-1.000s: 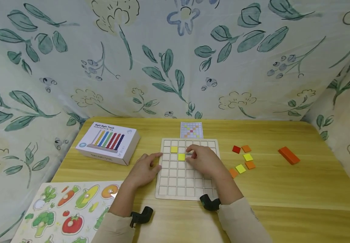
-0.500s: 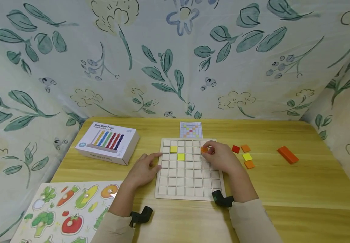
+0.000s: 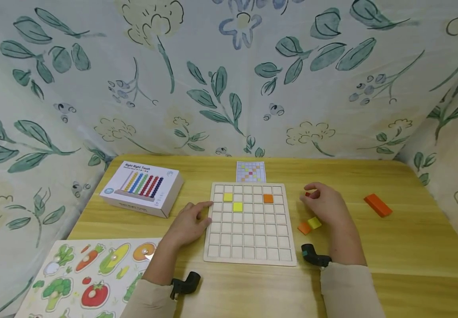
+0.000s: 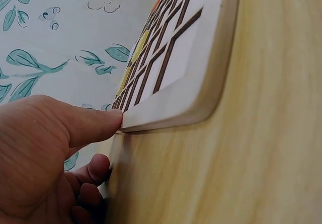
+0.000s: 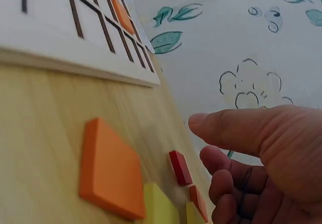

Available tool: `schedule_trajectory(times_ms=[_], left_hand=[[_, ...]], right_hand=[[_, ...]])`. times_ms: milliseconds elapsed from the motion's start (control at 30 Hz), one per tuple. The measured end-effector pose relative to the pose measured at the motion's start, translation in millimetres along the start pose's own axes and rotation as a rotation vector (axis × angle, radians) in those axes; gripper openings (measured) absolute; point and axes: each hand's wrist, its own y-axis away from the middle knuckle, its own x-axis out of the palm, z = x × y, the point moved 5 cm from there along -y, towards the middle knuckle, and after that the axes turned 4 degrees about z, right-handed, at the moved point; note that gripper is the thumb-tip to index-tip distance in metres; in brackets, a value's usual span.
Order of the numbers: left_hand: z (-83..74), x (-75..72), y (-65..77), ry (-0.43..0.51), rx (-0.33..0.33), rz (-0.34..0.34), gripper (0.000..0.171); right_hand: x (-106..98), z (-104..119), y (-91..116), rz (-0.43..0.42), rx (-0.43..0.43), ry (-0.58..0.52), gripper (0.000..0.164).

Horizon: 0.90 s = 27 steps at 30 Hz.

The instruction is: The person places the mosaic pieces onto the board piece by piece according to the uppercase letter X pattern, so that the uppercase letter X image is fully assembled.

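A wooden grid board [image 3: 249, 258] lies flat at mid-table, with two yellow tiles [image 3: 238, 206] and one orange tile [image 3: 268, 198] in its squares. At its left edge is my left hand [image 3: 187, 223]; in the left wrist view the thumb touches the rim and the other fingers bend below. My right hand [image 3: 326, 205] hovers right of the board over a red tile [image 5: 180, 167], thumb and forefinger apart with nothing between them. Nearer the board lie a loose orange tile [image 3: 304, 228] and yellow tile [image 3: 314, 222]. The hand hides more tiles from the head view.
A small card [image 3: 250, 171] with a coloured grid pattern lies behind the board. Back left stands a white box [image 3: 141, 189]; a vegetable puzzle board [image 3: 74, 276] lies front left. Farther right is an orange rectangular block [image 3: 377, 205]. A patterned cloth [image 3: 229, 88] hangs behind the table.
My right hand has carried the orange tile to the right across the board, let go of it in an upper right square, and moved off to the loose tiles. The left hand stays in place.
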Motion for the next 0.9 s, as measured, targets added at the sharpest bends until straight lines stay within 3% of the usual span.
schedule_trajectory(times_ms=[200, 467, 900], left_hand=[[0.4, -0.1, 0.7, -0.007, -0.007, -0.001, 0.048], [2.5, 0.6, 0.9, -0.011, -0.017, 0.0, 0.048], [1.8, 1.3, 0.7, -0.01, -0.007, 0.0, 0.048]], right_hand=[[-11, -28, -1, -0.033, 0.107, -0.063, 0.05], [-15, -45, 0, -0.065, 0.203, -0.079, 0.057], [-18, -50, -1, -0.016, 0.184, -0.078, 0.052]])
